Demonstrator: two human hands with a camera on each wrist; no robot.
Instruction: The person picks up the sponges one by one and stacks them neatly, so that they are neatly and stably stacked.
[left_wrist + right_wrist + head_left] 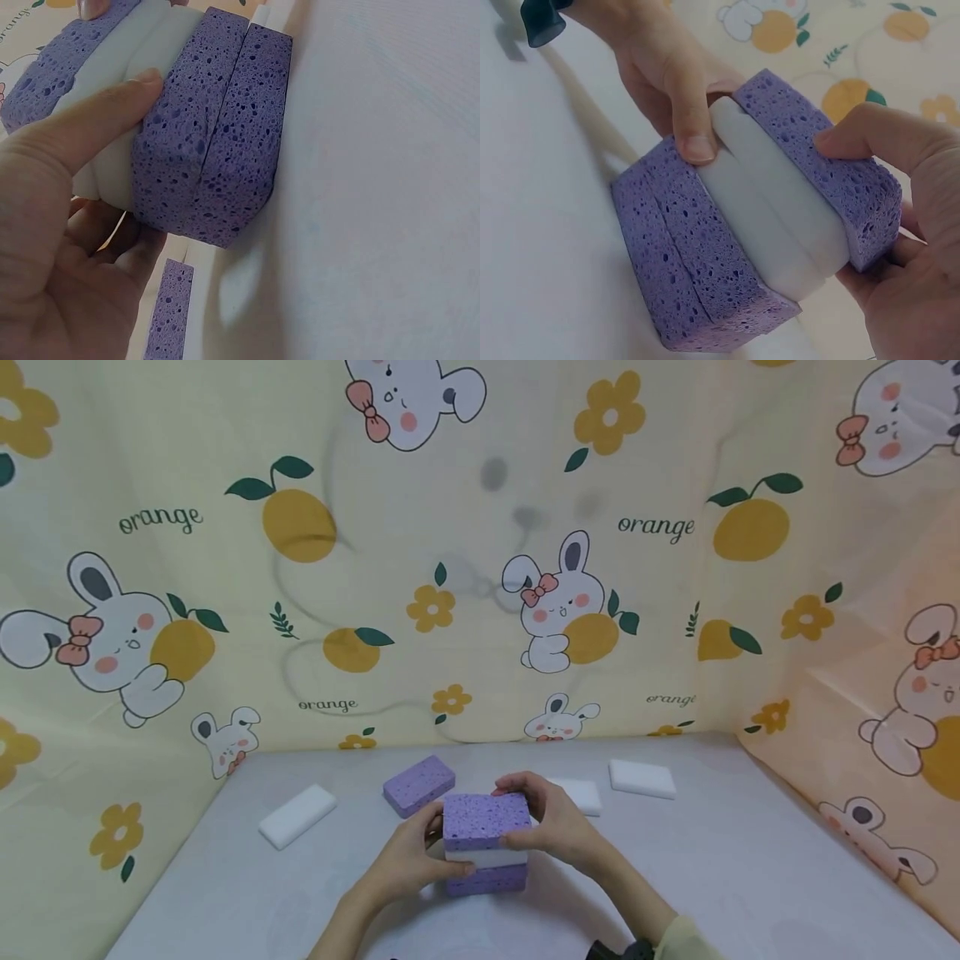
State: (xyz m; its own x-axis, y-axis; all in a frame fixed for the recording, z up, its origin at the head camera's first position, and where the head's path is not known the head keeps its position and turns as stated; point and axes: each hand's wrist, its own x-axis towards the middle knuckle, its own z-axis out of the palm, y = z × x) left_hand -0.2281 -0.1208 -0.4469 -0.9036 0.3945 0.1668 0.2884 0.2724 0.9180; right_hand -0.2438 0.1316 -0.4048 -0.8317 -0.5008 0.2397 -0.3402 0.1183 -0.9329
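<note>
In front of me stands a stack of sponges: two porous purple sponges (697, 247) at the bottom, two smooth white sponges (769, 202) above them, and a purple top sponge (486, 820). My left hand (405, 858) grips the stack from the left, its thumb lying across the white layers near the upper edge of the lower purple ones. From the right, my right hand (558, 825) pinches the top purple sponge between thumb and fingers. Several fingertips are hidden behind the stack.
Behind the stack lies another purple sponge (420, 785). White blocks lie at the left (297, 816), behind my right hand (581, 795) and at the back right (642, 778) of the pale table (750, 877). A patterned cloth (450, 527) hangs along the back and sides.
</note>
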